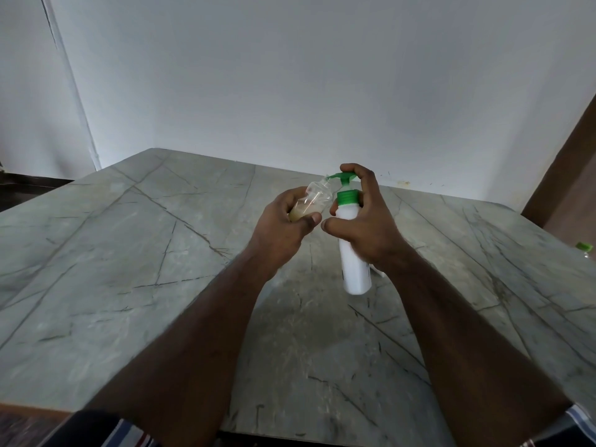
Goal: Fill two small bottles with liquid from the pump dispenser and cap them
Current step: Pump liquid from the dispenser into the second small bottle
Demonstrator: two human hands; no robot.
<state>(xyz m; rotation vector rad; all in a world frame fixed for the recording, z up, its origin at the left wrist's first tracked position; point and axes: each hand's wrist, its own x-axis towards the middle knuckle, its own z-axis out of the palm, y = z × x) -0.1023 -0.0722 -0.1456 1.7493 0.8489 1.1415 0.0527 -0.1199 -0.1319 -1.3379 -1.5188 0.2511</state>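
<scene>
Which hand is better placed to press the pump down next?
Probably the right hand: it grips the white pump bottle with a finger atop the green pump head. The left hand holds the small bottle.

No legible text, label, brand, number or sign found. The white pump dispenser (pixel 353 253) shows a faint dark mark low on its side, too small and blurred to read.

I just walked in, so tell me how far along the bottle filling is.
Done: nothing looks capped.
In hand: the left hand tilts a small clear bottle, part filled with pale liquid, to the nozzle, while the right hand holds the pump dispenser.
Left: finishing this bottle, capping it, and a second one; a green-topped item sits at the table edge.
</scene>
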